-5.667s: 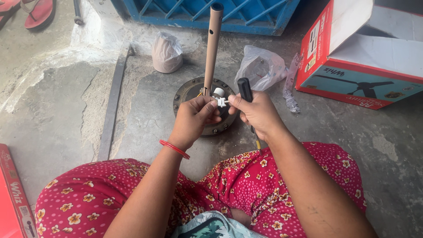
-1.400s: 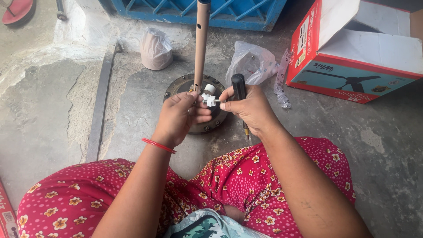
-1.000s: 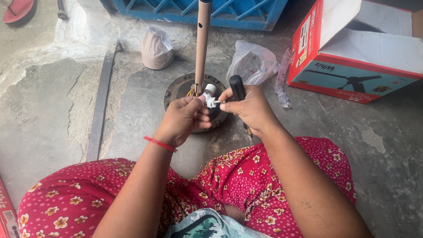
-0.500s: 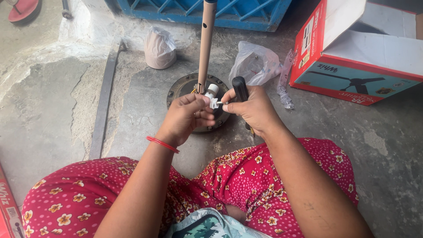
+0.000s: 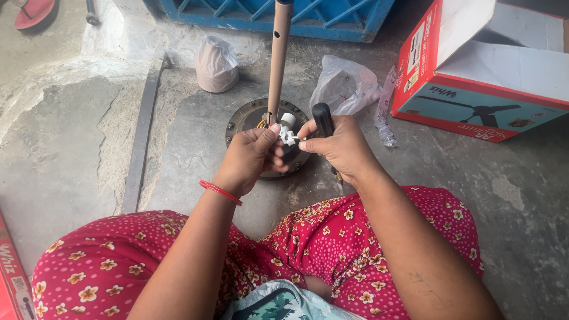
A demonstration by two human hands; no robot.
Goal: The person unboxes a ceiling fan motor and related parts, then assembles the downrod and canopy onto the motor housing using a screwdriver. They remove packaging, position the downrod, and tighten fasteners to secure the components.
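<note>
Cracked concrete floor (image 5: 71, 148) spreads under you, with a round dark motor base (image 5: 249, 121) as the hub of it all. From that base a tan rod (image 5: 277, 59) stands upright. Just above its near rim your left hand (image 5: 252, 157) pinches a small white part (image 5: 287, 131) — your right hand (image 5: 338, 145) touches it too, fingers wrapped around a black-handled tool (image 5: 323, 120). Beyond the base lie a clear plastic bag (image 5: 344, 86) and a red carton (image 5: 474, 77).
</note>
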